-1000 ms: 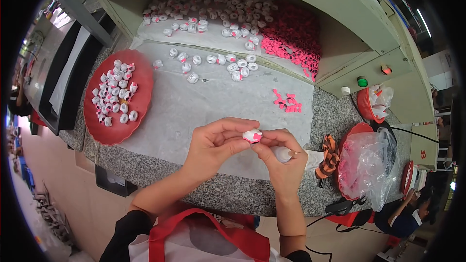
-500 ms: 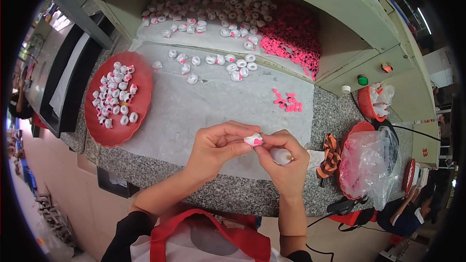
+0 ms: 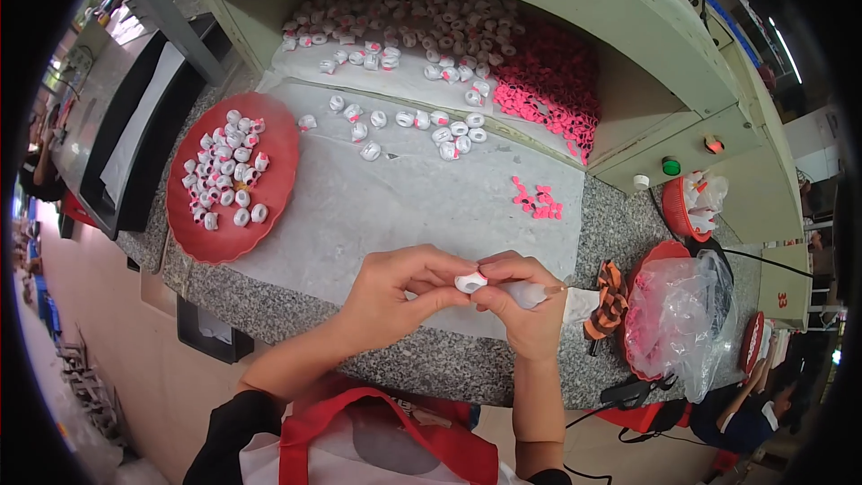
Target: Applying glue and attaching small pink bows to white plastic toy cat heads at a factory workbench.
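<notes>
Close to the front edge of the bench, my left hand [image 3: 391, 292] pinches a small hollow white piece [image 3: 470, 282] between thumb and fingertips. A grey opening shows on it, with a trace of pink at its top. My right hand [image 3: 530, 319] meets it from the other side, its thumb and fingertips touching the piece. In the same hand lies a small translucent bottle [image 3: 528, 293] with a thin tip pointing right. Beyond my hands, on the paper sheet [image 3: 359, 216], are several loose pink pieces [image 3: 539, 199] and several white pieces [image 3: 449, 133].
A red plate [image 3: 184, 224] of white pieces stands left. Heaps of white pieces [image 3: 404, 9] and pink pieces [image 3: 548, 90] fill the shelf behind. At right are an orange-black cloth [image 3: 608, 301], a plastic bag [image 3: 682, 314] in a red dish, a red basket [image 3: 687, 207] and another person [image 3: 745, 418].
The white piece has been turned: its pink part faced up before, now its grey opening shows. The bottle has tilted in my right hand. The whole view has shifted slightly.
</notes>
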`<state>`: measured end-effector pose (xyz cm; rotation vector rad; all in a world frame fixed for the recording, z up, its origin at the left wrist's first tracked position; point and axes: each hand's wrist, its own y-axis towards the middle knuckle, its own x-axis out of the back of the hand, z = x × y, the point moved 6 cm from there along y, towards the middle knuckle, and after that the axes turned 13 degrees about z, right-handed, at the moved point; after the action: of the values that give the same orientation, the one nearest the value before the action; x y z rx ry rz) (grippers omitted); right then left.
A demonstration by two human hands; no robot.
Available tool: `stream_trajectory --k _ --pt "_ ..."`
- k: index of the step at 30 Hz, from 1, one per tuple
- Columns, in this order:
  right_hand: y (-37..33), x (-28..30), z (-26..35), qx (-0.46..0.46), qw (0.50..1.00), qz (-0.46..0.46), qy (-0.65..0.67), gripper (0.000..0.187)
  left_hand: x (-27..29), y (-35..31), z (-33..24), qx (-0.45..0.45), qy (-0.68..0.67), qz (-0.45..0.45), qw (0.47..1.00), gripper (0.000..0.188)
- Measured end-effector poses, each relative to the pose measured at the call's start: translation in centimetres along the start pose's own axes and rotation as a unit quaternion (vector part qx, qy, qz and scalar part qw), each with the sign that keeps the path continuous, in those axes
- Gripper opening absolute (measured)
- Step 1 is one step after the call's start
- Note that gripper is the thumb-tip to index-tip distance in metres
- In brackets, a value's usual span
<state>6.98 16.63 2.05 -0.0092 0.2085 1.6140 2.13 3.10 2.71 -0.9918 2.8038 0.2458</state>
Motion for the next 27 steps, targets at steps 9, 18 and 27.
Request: stream_trajectory --k 9,18,27 --pt "1.2 -2.2 -2.5 -0.065 0.995 -0.017 0.078 0.016 1.9 -1.9 1.1 0.010 0.025 -0.065 0.998 0.022" --pt "1.4 -2.5 -2.6 -0.138 0.987 -0.072 -0.027 0.017 15.0 -7.2 -4.6 0.041 0.460 -0.370 0.807 0.018" --pt "0.2 -2.3 -2.6 -0.120 0.990 -0.068 0.003 0.023 11.2 4.4 2.2 0.058 0.689 -0.185 0.699 0.017"
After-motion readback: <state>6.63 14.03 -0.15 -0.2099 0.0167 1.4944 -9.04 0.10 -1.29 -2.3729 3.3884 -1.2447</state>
